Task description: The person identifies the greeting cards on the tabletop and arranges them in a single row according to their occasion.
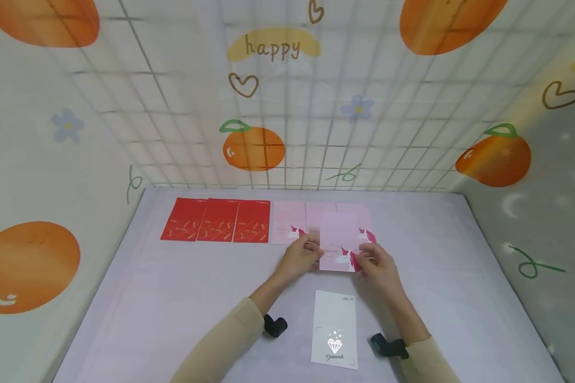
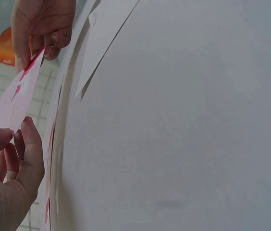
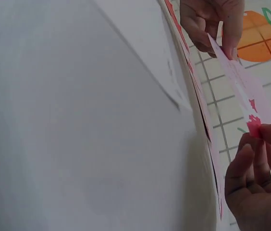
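Both hands hold up a pink card [image 1: 337, 231] with a unicorn printed in its lower corner. My left hand [image 1: 298, 258] pinches its lower left edge between thumb and fingers. At the lower right corner, my right hand [image 1: 379, 266] has the same card between thumb and fingertips. Seen from the right wrist view, the card [image 3: 241, 86] is tilted above the table. Behind it lie several more pink cards [image 1: 287, 211] in a row, partly covered by the held one. A white card [image 1: 333, 314] with a diamond print lies between the forearms.
Three red cards [image 1: 252, 221] with gold-toned patterns lie side by side, slightly overlapping, left of the pink row. The table [image 1: 441, 298] has a pale cloth. Around it hang curtains [image 1: 287, 101] printed with oranges, with a wire grid showing through at the back.
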{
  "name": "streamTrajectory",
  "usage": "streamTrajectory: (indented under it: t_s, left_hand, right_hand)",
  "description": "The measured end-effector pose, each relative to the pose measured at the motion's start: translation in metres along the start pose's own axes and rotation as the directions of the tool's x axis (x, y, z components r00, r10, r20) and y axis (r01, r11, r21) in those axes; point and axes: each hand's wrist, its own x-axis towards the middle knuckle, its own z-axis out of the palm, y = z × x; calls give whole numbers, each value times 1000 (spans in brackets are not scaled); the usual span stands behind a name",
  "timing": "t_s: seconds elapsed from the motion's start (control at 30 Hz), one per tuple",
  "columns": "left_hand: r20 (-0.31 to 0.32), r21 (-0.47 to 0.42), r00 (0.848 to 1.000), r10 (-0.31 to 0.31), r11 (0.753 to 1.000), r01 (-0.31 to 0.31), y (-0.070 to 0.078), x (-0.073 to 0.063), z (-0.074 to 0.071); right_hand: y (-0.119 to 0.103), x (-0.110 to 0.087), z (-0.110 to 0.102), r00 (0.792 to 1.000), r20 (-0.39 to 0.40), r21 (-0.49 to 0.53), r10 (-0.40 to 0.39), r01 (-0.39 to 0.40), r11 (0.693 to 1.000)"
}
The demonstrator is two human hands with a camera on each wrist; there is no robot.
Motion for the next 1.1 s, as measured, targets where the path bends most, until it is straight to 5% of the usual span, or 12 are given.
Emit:
streamTrajectory:
  t_s: [0.37,0.77,1.1]
  left_hand:
    - [-20,-8,998,-57,998,56,9,17,33]
    - [-65,7,995,-77,997,78,27,54,74]
    - [16,-12,997,-80,997,80,28,81,94]
  right_hand:
    - [9,5,-26,996,-78,-57,48,-52,997]
    - [8,22,-61,981,-192,-85,41,-58,995]
    - [10,61,-86,977,-207,-146,44,-75,986]
